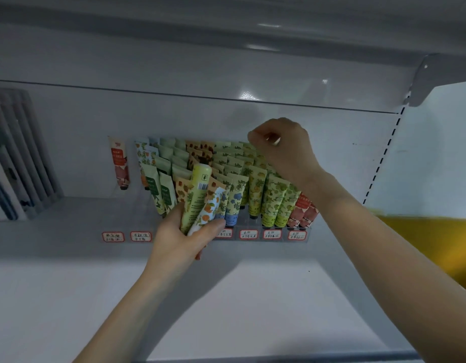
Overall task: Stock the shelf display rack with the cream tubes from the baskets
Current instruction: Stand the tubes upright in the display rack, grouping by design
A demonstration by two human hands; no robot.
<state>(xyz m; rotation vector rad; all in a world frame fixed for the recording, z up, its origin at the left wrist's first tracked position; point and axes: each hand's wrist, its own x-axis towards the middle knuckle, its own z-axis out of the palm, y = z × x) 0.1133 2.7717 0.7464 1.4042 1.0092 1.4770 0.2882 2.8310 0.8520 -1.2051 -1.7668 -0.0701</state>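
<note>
Yellow-green cream tubes (198,197) fan upward out of the left grip (178,241).

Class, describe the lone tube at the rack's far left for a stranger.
Start at the white shelf, then find the clear display rack of cream tubes. At its far left the lone tube stands by itself, red-orange and cream, while its neighbours crowd in rows.

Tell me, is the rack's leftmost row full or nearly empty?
Nearly empty: just one red tube stands alone there.
</note>
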